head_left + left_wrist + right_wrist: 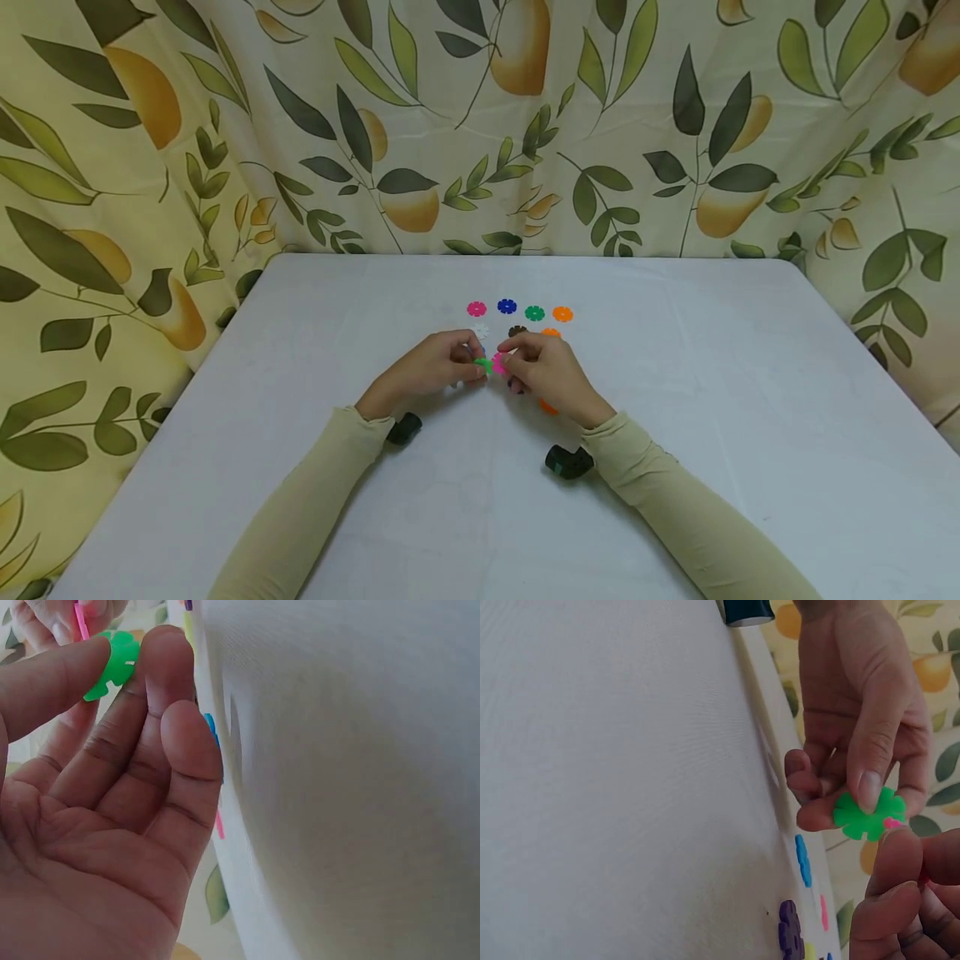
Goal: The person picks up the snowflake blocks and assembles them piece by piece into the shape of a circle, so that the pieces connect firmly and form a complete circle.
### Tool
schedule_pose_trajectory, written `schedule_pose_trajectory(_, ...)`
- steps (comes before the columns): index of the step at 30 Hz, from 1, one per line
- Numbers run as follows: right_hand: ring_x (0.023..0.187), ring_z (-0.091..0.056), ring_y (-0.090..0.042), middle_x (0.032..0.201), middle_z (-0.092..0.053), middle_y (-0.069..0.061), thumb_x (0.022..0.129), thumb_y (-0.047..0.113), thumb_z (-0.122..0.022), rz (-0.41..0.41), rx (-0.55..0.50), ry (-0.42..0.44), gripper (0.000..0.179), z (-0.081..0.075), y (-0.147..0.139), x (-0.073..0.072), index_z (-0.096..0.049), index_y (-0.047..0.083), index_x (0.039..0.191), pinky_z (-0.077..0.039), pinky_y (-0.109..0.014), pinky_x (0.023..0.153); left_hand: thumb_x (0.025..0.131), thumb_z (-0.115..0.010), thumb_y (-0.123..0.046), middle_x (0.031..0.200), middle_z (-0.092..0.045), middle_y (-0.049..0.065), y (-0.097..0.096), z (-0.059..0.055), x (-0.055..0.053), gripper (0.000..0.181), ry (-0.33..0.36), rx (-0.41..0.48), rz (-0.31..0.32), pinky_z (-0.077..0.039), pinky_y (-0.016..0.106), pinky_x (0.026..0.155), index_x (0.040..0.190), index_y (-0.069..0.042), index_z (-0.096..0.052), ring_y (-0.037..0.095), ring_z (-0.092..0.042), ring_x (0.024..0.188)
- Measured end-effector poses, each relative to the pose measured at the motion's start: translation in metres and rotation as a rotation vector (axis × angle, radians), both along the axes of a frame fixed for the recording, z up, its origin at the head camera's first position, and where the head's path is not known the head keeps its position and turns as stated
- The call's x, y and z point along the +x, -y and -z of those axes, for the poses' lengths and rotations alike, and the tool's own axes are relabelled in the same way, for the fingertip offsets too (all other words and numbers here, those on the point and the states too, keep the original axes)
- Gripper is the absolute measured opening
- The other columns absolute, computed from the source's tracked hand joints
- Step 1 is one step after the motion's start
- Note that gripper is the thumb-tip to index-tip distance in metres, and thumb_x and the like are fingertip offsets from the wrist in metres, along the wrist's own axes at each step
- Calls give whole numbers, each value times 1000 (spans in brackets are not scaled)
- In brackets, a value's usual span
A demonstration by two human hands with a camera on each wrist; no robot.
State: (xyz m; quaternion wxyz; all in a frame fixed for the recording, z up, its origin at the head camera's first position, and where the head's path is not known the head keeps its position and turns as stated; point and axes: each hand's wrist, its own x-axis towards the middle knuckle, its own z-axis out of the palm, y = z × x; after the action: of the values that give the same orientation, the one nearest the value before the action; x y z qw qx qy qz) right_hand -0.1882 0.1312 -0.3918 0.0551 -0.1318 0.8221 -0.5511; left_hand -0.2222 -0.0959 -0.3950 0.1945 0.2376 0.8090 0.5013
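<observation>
Between the thumb and fingers of my left hand (431, 362) is a green notched plastic disc (121, 660), a flower-shaped linking piece. My right hand (558, 377) pinches a pink disc (498, 363) of the same kind, mostly covered by the fingers in the right wrist view. The two discs are held edge toward edge just above the table. Seen from the right wrist, a bit of pink overlaps the rim of the green disc. From the left wrist, the pink one shows nearly edge-on.
Behind the hands, a row of discs lies on the white table (720, 400): pink (476, 308), blue (507, 306), green (534, 312) and orange (562, 313). White (482, 332) and brown (517, 331) discs lie nearer. A purple disc (790, 930) is below the hands. A patterned curtain (465, 150) hangs behind.
</observation>
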Motion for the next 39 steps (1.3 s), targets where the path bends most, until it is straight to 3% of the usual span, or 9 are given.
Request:
schedule_pose_trajectory(12, 59, -63, -19, 78, -71, -15, 101, -4, -63, 59, -87, 13, 13, 7, 5, 2, -69, -10, 111, -55, -26, 56, 96, -74, 0, 92, -77, 8, -7, 3, 3, 6, -87, 83, -60, -54, 31, 73, 93, -3, -71, 25, -73, 80)
schedule_pose_trajectory(16, 60, -63, -21, 83, -71, -17, 103, -4, -63, 75, -128, 54, 10, 8, 7, 2, -66, -9, 111, -56, -26, 58, 96, -74, 4, 89, -76, 8, -10, 2, 4, 11, -163, 77, -56, -54, 29, 71, 88, -3, -70, 24, -72, 76)
schedule_pose_trajectory(22, 60, -62, -19, 83, -71, -19, 103, -5, -63, 65, -168, 79, 10, 10, 6, 0, -65, -10, 112, -55, -25, 58, 95, -74, 6, 77, -73, 9, -14, 0, 7, 13, -341, 13, -1, -44, 25, 62, 86, -2, -70, 16, -62, 68)
schedule_pose_trajectory(29, 59, -60, -17, 83, -70, -19, 104, -7, -61, 56, -207, 87, 11, 10, 4, 1, -64, -13, 113, -53, -24, 57, 93, -76, 6, 68, -62, -2, -17, -1, 9, 14, -516, -83, 3, -39, 24, 60, 85, -3, -69, 9, -47, 63)
schedule_pose_trajectory(34, 60, -60, -17, 84, -71, -19, 103, -7, -59, 79, -233, 92, 13, 10, 7, 5, -64, -13, 113, -52, -23, 55, 93, -76, 7, 67, -60, -4, -21, -3, 13, 15, -569, -125, -17, -39, 24, 59, 85, -4, -69, 8, -46, 62)
schedule_pose_trajectory(39, 61, -59, -17, 85, -70, -19, 104, -6, -58, 82, -227, 79, 16, 7, 7, 5, -64, -12, 117, -52, -24, 56, 94, -77, 5, 69, -61, -2, -22, -4, 14, 13, -547, -122, -25, -40, 24, 60, 88, -3, -68, 10, -48, 63)
